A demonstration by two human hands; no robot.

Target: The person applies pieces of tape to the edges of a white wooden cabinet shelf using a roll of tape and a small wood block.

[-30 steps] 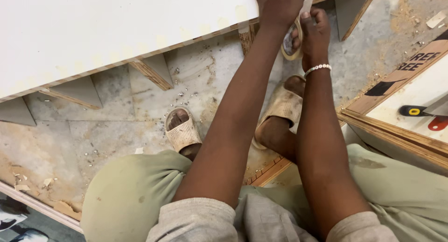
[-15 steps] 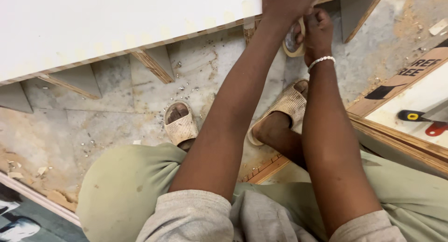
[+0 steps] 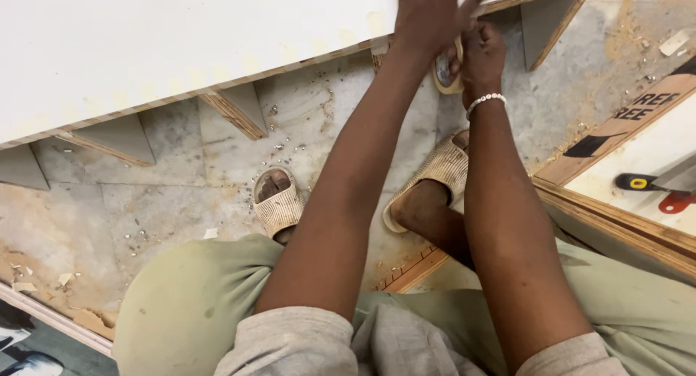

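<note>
A long white laminated board (image 3: 181, 50) with a plywood edge runs across the top of the view, standing on triangular wooden brackets (image 3: 235, 108). My left hand (image 3: 431, 13) lies flat on the board's surface near its edge, fingers spread. Just below it, my right hand (image 3: 482, 57), with a white bead bracelet on the wrist, grips a roll of pale tape (image 3: 444, 73) held against the board's edge. Short pale strips of tape show along the board's edge to the left of the hands.
I sit low, knees in olive trousers, feet in beige sandals (image 3: 278, 205) on a dusty stone floor strewn with sawdust and chips. At right lies a wood-framed white panel (image 3: 638, 166) with a black-and-yellow-handled tool (image 3: 641, 182) and a red-handled one on it.
Both hands stay at the board's edge with the tape roll. The view has shifted slightly, and the left hand now lies flatter on the board.
</note>
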